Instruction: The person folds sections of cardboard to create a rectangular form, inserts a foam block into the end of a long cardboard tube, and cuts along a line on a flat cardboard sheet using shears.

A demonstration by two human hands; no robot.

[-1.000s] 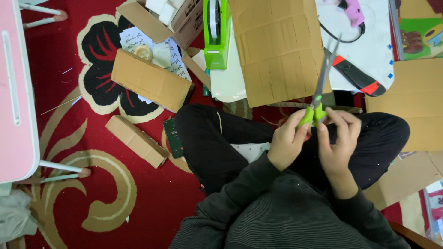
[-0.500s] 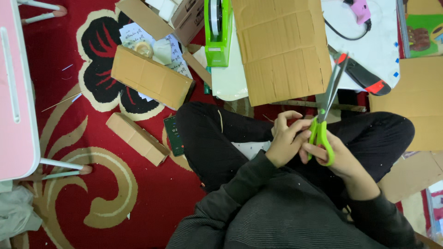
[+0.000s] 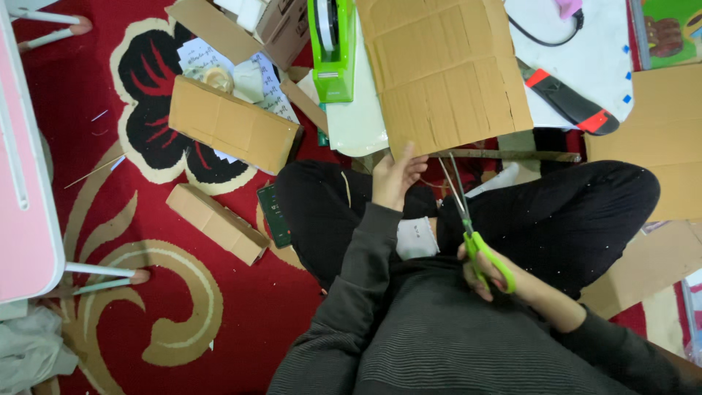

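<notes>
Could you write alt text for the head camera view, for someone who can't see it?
A seated person's left hand grips the near edge of a large cardboard sheet while the right hand holds open green-handled scissors pointed at it, over a red patterned carpet.

The left hand (image 3: 395, 179) is stretched forward over the lap, fingers curled and pinched on the near edge of the cardboard (image 3: 446, 73). The right hand (image 3: 491, 269) is drawn back from the cardboard, close to the chest, and appears closed through the handles of the scissors (image 3: 468, 219), though its fingers are partly hidden. Both forearms are bent inward.
</notes>
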